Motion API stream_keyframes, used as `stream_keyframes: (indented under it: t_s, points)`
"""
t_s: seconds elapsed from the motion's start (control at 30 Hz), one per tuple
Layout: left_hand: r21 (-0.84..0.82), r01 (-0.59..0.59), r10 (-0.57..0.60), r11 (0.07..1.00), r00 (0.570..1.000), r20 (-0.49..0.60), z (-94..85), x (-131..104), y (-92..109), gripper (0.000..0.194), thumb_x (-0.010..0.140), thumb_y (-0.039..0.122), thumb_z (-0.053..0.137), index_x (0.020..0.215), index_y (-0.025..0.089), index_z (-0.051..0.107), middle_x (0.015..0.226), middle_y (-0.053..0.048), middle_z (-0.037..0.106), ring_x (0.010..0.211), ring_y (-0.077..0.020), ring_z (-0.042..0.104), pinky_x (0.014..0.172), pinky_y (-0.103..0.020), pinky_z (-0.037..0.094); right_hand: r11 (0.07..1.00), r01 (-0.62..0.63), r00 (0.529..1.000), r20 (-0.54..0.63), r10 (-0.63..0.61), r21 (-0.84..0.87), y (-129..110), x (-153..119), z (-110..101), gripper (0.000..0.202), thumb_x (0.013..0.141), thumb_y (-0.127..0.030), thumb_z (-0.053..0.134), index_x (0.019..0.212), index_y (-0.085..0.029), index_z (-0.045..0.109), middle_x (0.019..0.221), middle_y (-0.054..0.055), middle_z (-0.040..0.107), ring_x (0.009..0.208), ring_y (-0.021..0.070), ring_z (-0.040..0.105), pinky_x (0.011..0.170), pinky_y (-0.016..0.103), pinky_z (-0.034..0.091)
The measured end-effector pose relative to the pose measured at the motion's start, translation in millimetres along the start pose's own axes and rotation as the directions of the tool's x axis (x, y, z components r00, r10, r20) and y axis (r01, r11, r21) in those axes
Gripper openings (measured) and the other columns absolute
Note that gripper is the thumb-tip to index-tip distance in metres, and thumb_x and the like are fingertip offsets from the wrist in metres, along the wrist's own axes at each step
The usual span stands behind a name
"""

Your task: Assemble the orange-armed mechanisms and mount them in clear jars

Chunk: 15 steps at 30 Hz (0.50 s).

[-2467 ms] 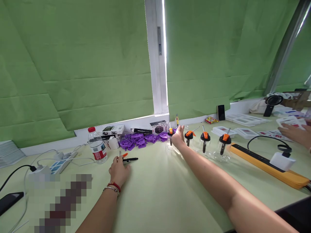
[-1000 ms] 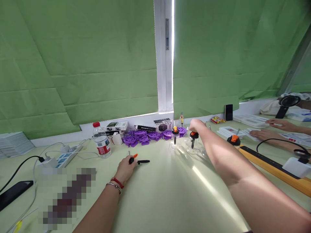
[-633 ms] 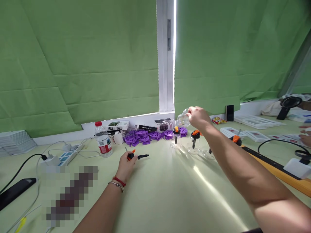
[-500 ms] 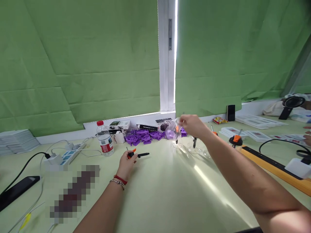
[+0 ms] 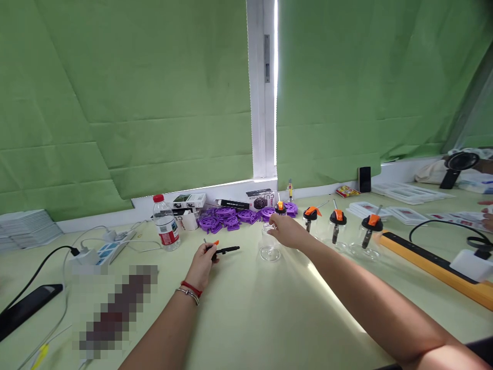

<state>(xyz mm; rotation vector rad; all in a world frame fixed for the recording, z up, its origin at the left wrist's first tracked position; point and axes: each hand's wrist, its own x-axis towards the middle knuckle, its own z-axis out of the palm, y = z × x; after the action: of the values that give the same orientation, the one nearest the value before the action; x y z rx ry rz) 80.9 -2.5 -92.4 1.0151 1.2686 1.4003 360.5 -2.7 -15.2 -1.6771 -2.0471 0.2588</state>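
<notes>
My left hand [image 5: 203, 261] is closed on a black-and-orange lid [image 5: 214, 247], whose black stem points right above the table. My right hand [image 5: 288, 230] grips the rim of a clear glass jar [image 5: 269, 251] that is open at the top; its base is at or just above the table. Behind and right of that hand stand several clear jars, each topped with a similar lid, such as the nearest one [image 5: 372, 224] and the middle one [image 5: 338, 218].
Purple plastic parts [image 5: 231, 217] and small boxes [image 5: 190, 199] line the wall. A red-capped water bottle [image 5: 166, 224] stands left of them. Power strips [image 5: 114, 244] with cables lie at left and right [image 5: 431, 262]. Another person's hand [image 5: 488, 218] shows at the right edge.
My right hand has brought the clear jar from near the other jars down and toward me. My left hand keeps the lid in almost the same place.
</notes>
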Motion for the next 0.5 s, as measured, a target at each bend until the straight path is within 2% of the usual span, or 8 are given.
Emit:
stream_keyframes:
  t_s: [0.07, 0.13, 0.2, 0.27, 0.33, 0.4, 0.5]
  points:
    - [0.003, 0.004, -0.004, 1.0, 1.0, 0.006, -0.2, -1, 1, 0.045, 0.056, 0.047, 0.074, 0.084, 0.015, 0.057, 0.076, 0.001, 0.052, 0.066, -0.0116, 0.05, 0.064, -0.03, 0.047, 0.991, -0.024, 0.999, -0.02, 0.027, 0.129, 8, -2, 5, 0.045, 0.075, -0.04, 0.065, 0.113, -0.021, 0.05, 0.102, 0.009, 0.063, 0.086, 0.0213, 0.059, 0.065, 0.027, 0.041]
    - [-0.001, 0.001, -0.001, 1.0, 1.0, 0.014, -0.4, -1, 0, 0.045, 0.057, 0.046, 0.074, 0.085, 0.016, 0.057, 0.076, 0.001, 0.051, 0.066, -0.0114, 0.05, 0.064, -0.03, 0.047, 0.967, -0.06, 0.998, 0.011, 0.059, 0.249, 19, -4, 15, 0.073, 0.064, -0.046, 0.074, 0.124, -0.021, 0.042, 0.111, 0.01, 0.061, 0.091, 0.023, 0.06, 0.07, 0.029, 0.044]
    - [-0.018, -0.001, 0.001, 1.0, 1.0, 0.022, -0.5, -1, 0, 0.045, 0.057, 0.045, 0.074, 0.086, 0.015, 0.057, 0.077, 0.001, 0.051, 0.066, -0.0112, 0.05, 0.064, -0.029, 0.047, 0.942, -0.114, 0.993, 0.075, 0.095, 0.315, 32, -8, 30, 0.096, 0.053, -0.046, 0.08, 0.133, -0.019, 0.034, 0.118, 0.014, 0.058, 0.099, 0.0258, 0.059, 0.078, 0.033, 0.045]
    - [-0.039, 0.002, -0.001, 0.999, 0.999, 0.033, -0.5, -1, -2, 0.044, 0.058, 0.044, 0.075, 0.086, 0.015, 0.057, 0.078, 0.0, 0.051, 0.067, -0.0113, 0.051, 0.065, -0.03, 0.048, 0.919, -0.182, 0.976, 0.177, 0.126, 0.351, 42, -11, 47, 0.111, 0.044, -0.041, 0.084, 0.138, -0.018, 0.03, 0.127, 0.017, 0.053, 0.107, 0.0284, 0.056, 0.084, 0.035, 0.045]
    - [-0.06, 0.004, -0.001, 0.998, 0.999, 0.049, -0.5, -1, -3, 0.044, 0.058, 0.042, 0.077, 0.086, 0.015, 0.057, 0.079, 0.0, 0.052, 0.067, -0.0113, 0.052, 0.065, -0.03, 0.048, 0.902, -0.207, 0.97, 0.202, 0.138, 0.378, 49, -14, 63, 0.11, 0.042, -0.037, 0.085, 0.137, -0.017, 0.033, 0.131, 0.016, 0.05, 0.114, 0.0291, 0.052, 0.088, 0.035, 0.044]
    - [-0.077, 0.005, 0.001, 0.997, 0.997, 0.071, -0.7, 0, -4, 0.044, 0.058, 0.042, 0.078, 0.086, 0.015, 0.057, 0.08, 0.0, 0.053, 0.068, -0.0113, 0.053, 0.066, -0.03, 0.048, 0.902, -0.198, 0.975, 0.169, 0.142, 0.385, 51, -17, 74, 0.097, 0.045, -0.035, 0.082, 0.131, -0.017, 0.041, 0.129, 0.014, 0.052, 0.113, 0.0286, 0.053, 0.089, 0.035, 0.044]
    - [-0.09, -0.003, 0.012, 0.996, 0.995, 0.102, -1.0, 0, -5, 0.045, 0.058, 0.042, 0.078, 0.088, 0.015, 0.058, 0.078, 0.0, 0.053, 0.068, -0.0114, 0.054, 0.067, -0.03, 0.049, 0.91, -0.162, 0.985, 0.116, 0.126, 0.381, 50, -19, 78, 0.08, 0.052, -0.031, 0.078, 0.125, -0.02, 0.047, 0.127, 0.01, 0.054, 0.109, 0.0264, 0.054, 0.088, 0.034, 0.045]
